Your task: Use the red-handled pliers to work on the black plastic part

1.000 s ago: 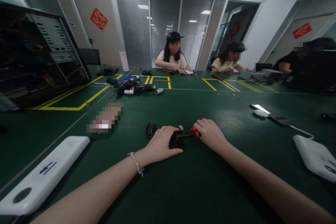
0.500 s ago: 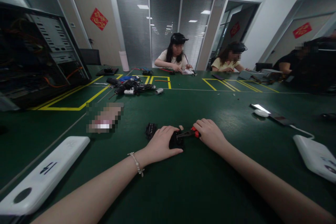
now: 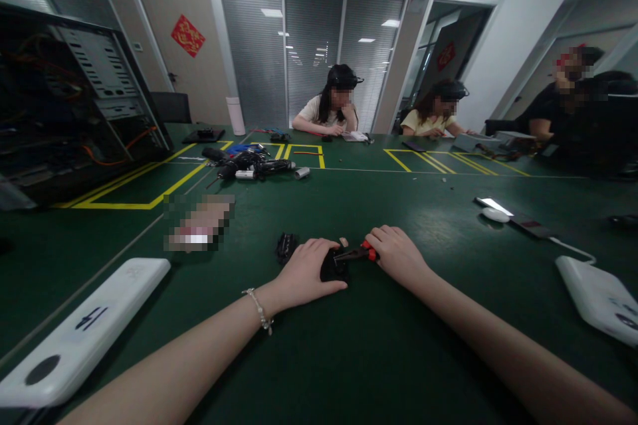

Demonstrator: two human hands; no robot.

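Note:
My left hand point(image 3: 306, 273) grips a small black part point(image 3: 333, 269) on the green table, thumb on its near side and fingers on its far side. My right hand point(image 3: 397, 254) is closed round the red handles of dark-jawed pliers point(image 3: 359, 254). The plier tips reach over the black part and seem to touch it; the exact contact is too small to tell. Just beyond them lies a small beige piece point(image 3: 343, 242). Another black part point(image 3: 286, 248) rests left of my left hand's fingers.
An open computer case point(image 3: 94, 99) stands at left. A white numbered device point(image 3: 94, 325) and a blurred phone-like thing point(image 3: 202, 224) lie nearer. Tangled black cables point(image 3: 244, 163) sit farther off. At right are a phone point(image 3: 496, 206) and a white power bank point(image 3: 595, 295). Several people sit across the table point(image 3: 349, 358).
My hands, the pliers and the black part have hardly moved. Across the table, one person has raised a hand to the face, and the person at far right sits more upright.

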